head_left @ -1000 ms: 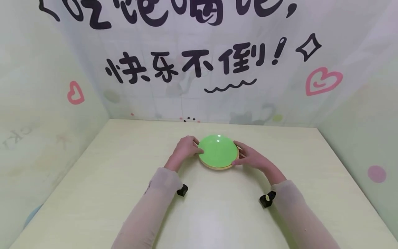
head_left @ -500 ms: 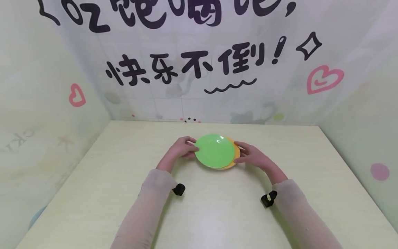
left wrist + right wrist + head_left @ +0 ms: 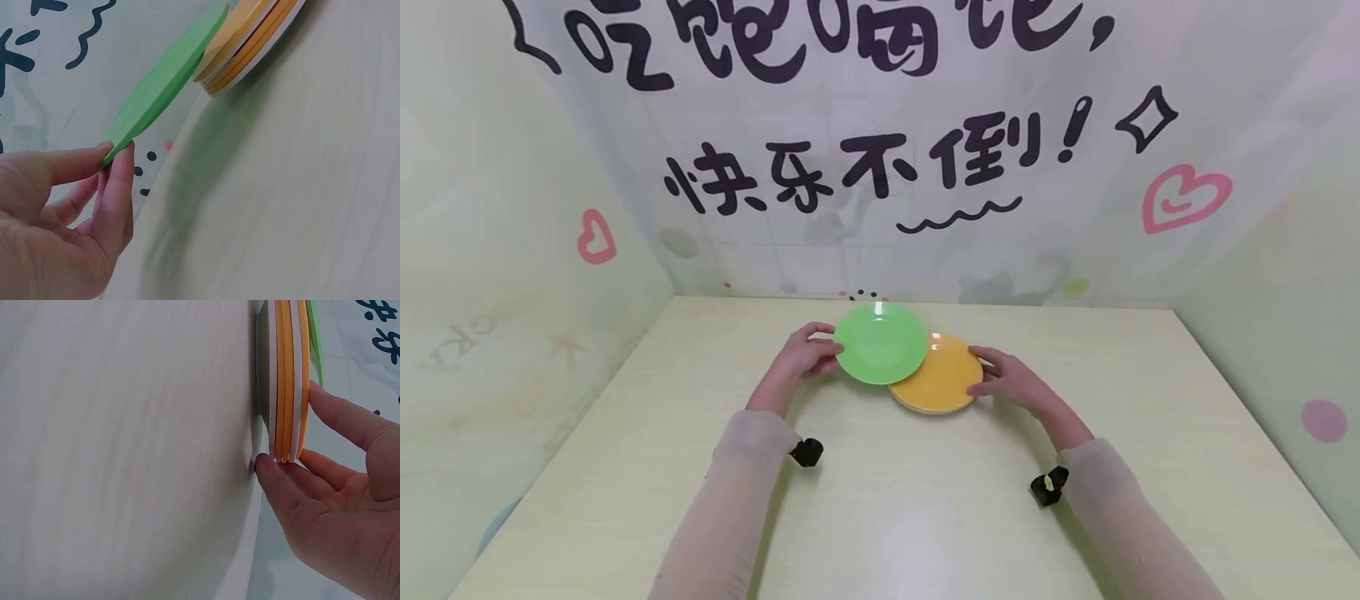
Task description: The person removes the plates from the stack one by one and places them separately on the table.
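Observation:
In the head view my left hand (image 3: 805,354) pinches the rim of a green plate (image 3: 880,343) between thumb and fingers. The left wrist view shows this plate (image 3: 165,81) tilted and raised off the stack, its far edge overlapping the stack there. My right hand (image 3: 1011,383) holds the right side of a stack of plates (image 3: 936,383) with an orange one on top. Seen from the right wrist, the stack (image 3: 287,394) has orange and white layers. There the thumb (image 3: 337,412) lies at the top plate's rim and the fingers sit along the side and low edge.
The stack rests on a pale wooden table (image 3: 910,517) toward its back edge. A printed cloth wall (image 3: 790,258) with dark lettering and hearts rises behind, and side panels (image 3: 1285,333) flank the table. A black wrist camera (image 3: 807,452) hangs at the left cuff.
My left hand has lifted the green plate off the stack and carried it left and back, uncovering the orange plate. My right hand has stayed at the stack's right side.

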